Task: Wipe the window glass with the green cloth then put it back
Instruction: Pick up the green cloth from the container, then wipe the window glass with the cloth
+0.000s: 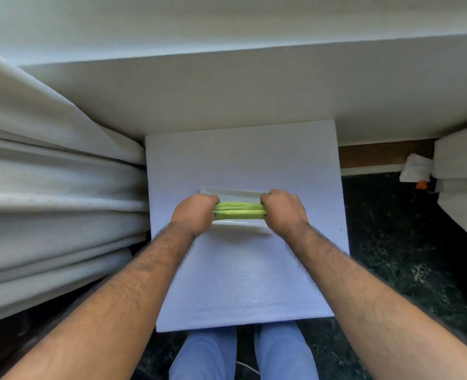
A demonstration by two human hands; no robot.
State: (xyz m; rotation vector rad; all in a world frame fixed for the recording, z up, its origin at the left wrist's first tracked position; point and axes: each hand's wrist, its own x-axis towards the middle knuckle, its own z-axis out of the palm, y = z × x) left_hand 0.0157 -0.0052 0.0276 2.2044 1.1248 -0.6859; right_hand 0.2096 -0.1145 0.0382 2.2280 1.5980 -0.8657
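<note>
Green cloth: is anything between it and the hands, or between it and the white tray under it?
Nothing visible. The left hand and right hand grip the ends of the folded green cloth, directly over the white tray.

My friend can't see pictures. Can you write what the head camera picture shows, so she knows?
Two bare hands, left hand and right hand, grip the ends of a folded green cloth over a shallow white tray on a white board. Pale curtains hang at the left.

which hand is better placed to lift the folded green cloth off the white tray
Neither clearly: left hand and right hand each grip one end of the folded green cloth over the shallow white tray.
</note>
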